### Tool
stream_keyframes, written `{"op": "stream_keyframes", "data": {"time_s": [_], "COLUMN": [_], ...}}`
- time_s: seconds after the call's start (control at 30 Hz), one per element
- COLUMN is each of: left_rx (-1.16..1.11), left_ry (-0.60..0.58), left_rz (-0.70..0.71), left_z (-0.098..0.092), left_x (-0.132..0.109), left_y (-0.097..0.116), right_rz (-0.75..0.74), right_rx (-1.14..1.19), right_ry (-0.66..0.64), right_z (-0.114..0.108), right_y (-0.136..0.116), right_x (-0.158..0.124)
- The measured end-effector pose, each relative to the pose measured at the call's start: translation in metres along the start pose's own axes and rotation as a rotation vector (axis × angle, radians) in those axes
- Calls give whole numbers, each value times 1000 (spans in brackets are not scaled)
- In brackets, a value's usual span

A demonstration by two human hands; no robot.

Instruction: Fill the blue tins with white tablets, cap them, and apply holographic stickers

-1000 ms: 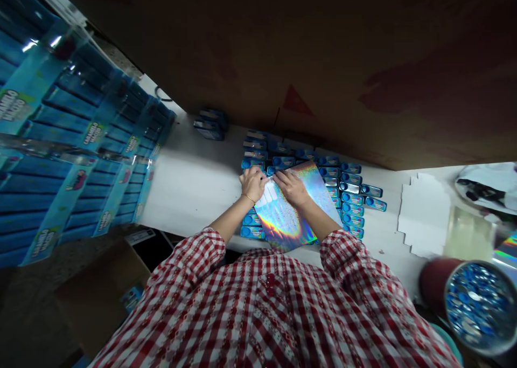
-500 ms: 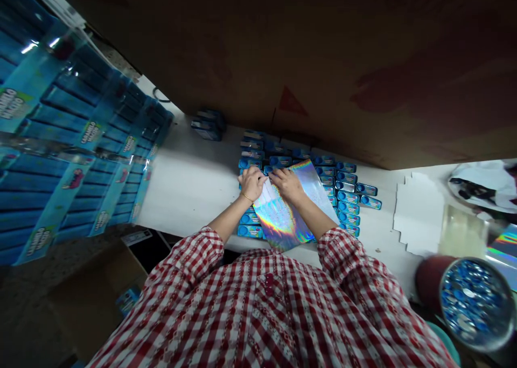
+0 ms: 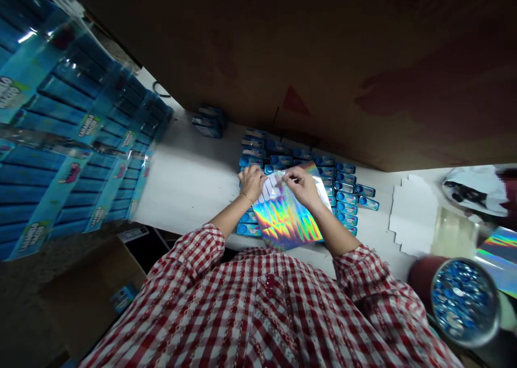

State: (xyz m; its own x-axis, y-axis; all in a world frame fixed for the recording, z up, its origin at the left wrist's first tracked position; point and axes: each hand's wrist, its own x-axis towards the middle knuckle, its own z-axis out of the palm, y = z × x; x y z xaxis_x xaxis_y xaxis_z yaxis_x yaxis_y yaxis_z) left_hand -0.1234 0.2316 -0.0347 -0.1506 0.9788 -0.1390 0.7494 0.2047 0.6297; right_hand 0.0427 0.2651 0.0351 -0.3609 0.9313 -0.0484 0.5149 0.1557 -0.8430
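A shiny rainbow-coloured sheet [image 3: 288,222] with pale strips near its upper left corner lies tilted over rows of small blue tins [image 3: 347,208]. My left hand [image 3: 251,184], a thin bracelet at its wrist, is closed at that corner, its fingers bent and its thumb on the sheet's edge. My right hand [image 3: 304,186] is above the sheet, thumb and index finger pinched together. A small clear piece seems to show at those fingertips, too blurred to name surely. Some tins carry a pale strip on their upper side.
A large cardboard box [image 3: 258,61] overhangs the back of the white table [image 3: 186,190]. Wrapped stacks of blue packs [image 3: 72,158] stand at left, with an open carton [image 3: 92,287] below. At right are white card [image 3: 412,214] and a metal container [image 3: 464,303] of blue pieces.
My right hand has lifted and moved right, away from my left hand, and its fingers have drawn into a pinch. My left hand has stayed at the sheet's corner.
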Motion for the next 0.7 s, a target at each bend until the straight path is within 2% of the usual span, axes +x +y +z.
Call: {"op": "stream_keyframes", "data": {"time_s": [0.07, 0.13, 0.23, 0.3, 0.4, 0.5, 0.6, 0.7], "left_rx": [-176, -493, -957, -1096, -1144, -1095, -967, -789], "left_ry": [53, 107, 120, 128, 183, 208, 185, 139], "left_rz": [-42, -110, -255, -324, -372, -388, -342, -284], "left_z": [-6, -12, -17, -18, -21, -29, -40, -49], "left_x": [-2, -6, -10, -10, -4, 7, 23, 40], "left_y": [0, -1, -5, -9, -20, -37, -58, -76], "right_rz": [180, 333, 472, 529, 584, 529, 392, 328], "right_rx": [204, 370, 565, 657, 711, 641, 433, 127], "right_ry": [52, 105, 166, 178, 184, 261, 344, 344], "right_z": [2, 11, 32, 47, 67, 86, 102, 114], "right_y": [-6, -6, -4, -4, -4, -2, 3, 6], "right_x": [8, 17, 25, 27, 28, 32, 41, 51]}}
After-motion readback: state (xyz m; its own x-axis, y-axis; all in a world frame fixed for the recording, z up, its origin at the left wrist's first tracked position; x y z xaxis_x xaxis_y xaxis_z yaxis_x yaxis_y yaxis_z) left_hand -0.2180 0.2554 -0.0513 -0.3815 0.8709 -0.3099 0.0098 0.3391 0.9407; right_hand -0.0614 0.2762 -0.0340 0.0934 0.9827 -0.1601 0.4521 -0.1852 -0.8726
